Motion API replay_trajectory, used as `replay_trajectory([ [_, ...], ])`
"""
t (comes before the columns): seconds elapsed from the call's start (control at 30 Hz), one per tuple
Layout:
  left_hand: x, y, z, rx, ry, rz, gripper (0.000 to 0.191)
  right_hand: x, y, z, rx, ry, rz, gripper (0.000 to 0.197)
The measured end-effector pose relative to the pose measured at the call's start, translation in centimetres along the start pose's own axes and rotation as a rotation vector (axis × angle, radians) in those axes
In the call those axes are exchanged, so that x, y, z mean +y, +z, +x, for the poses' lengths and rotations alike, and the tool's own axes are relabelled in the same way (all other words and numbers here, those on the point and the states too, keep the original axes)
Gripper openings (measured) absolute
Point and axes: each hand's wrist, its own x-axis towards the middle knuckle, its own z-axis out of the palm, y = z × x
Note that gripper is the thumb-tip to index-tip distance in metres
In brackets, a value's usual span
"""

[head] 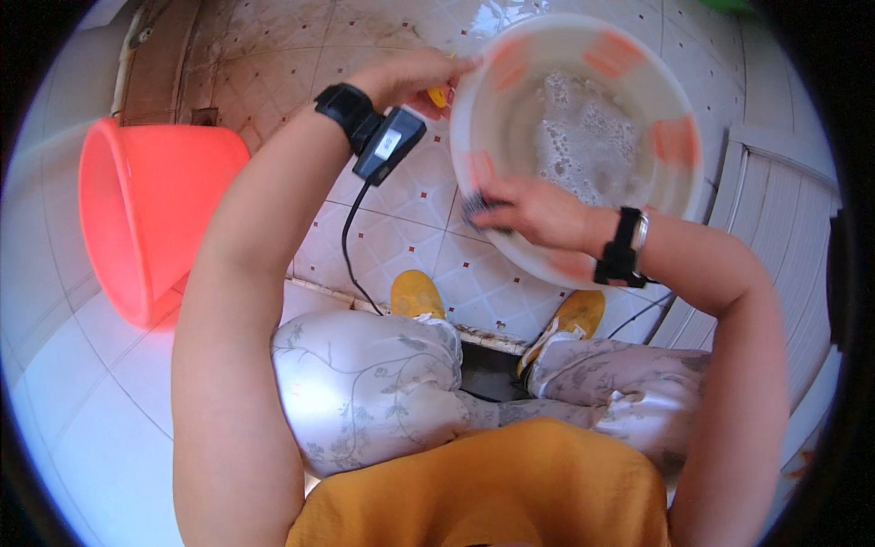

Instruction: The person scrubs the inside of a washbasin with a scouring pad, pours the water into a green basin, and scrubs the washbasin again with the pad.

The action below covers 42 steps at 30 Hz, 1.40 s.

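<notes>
A round white plastic basin point(666, 89) with orange-red patches stands in front of me, tilted or held; which of these I cannot tell. Foamy water point(588, 137) covers its bottom. At its left side, my left hand point(424, 78) grips the rim, thumb near the top edge and fingers lower on the outside. Something small and yellow point(437, 97) shows by those fingers, too little of it visible to name. My right hand point(536, 212) presses a dark scrubbing pad point(482, 208) to the near left rim; motion blurs both.
A coral-red plastic bucket point(184, 157) lies on its side at the left. Patterned tiles point(383, 239) make up the floor, with a raised edge point(492, 338) by my yellow shoes point(417, 294). A white panelled door point(772, 198) is at the right. A cable point(348, 239) hangs from my left wrist device.
</notes>
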Motion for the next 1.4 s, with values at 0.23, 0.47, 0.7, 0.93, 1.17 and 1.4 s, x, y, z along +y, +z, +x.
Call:
replay_trajectory([
  [0.23, -1.7, 2.0, -1.6, -0.145, -0.089, 0.113, 0.035, 6.5, -2.5, -4.0, 0.027, -0.062, -0.525, 0.032],
  [0.47, -2.4, 4.5, -2.8, -0.035, -0.117, -0.19, 0.031, 6.2, -1.9, -2.5, -0.026, 0.195, -0.384, 0.029],
  [0.7, -2.5, 5.7, -2.9, 0.041, -0.132, -0.24, 0.032, 5.3, 2.8, -2.4, -0.092, 0.371, -0.035, 0.024],
  [0.93, -2.3, 5.7, -2.9, 0.071, -0.135, -0.236, 0.03, 5.0, 0.4, 5.7, 0.228, 0.513, 0.512, 0.031],
  [1.17, -2.8, 5.5, -3.1, 0.065, -0.129, -0.226, 0.03, 3.9, 2.5, -1.1, -0.129, 0.403, 0.338, 0.029],
  [1.4, -2.8, 5.5, -2.5, 0.009, -0.118, -0.21, 0.032, 5.2, -1.2, 7.8, 0.425, 0.564, 0.625, 0.033],
])
